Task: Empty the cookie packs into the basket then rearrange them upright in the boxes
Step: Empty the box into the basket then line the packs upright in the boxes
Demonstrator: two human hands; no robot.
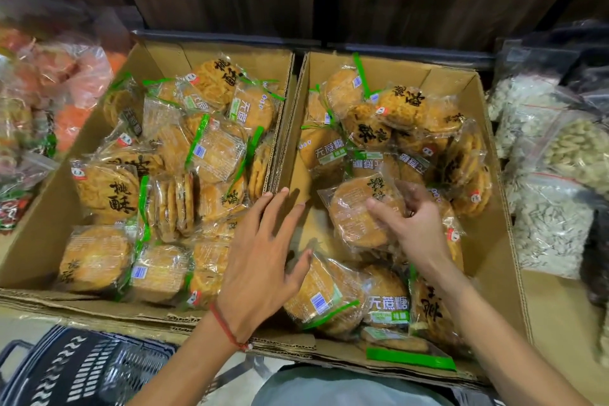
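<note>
Two open cardboard boxes stand side by side, the left box [43, 194] and the right box [494, 241]. Both hold several clear cookie packs with green seals, lying jumbled and mostly flat. My left hand [263, 260] hovers with straight spread fingers over the divide between the boxes, above a bare patch of the right box's floor. My right hand [412, 224] reaches into the right box, its loosely bent fingers resting on a round cookie pack [352, 214]. A dark plastic basket [75, 369] sits at the bottom left, below the boxes.
Bags of orange and red snacks [59, 82] lie left of the boxes. Clear bags of pale seeds and nuts [553, 175] are piled on the right. Wooden shelving [230, 0] rises behind the boxes.
</note>
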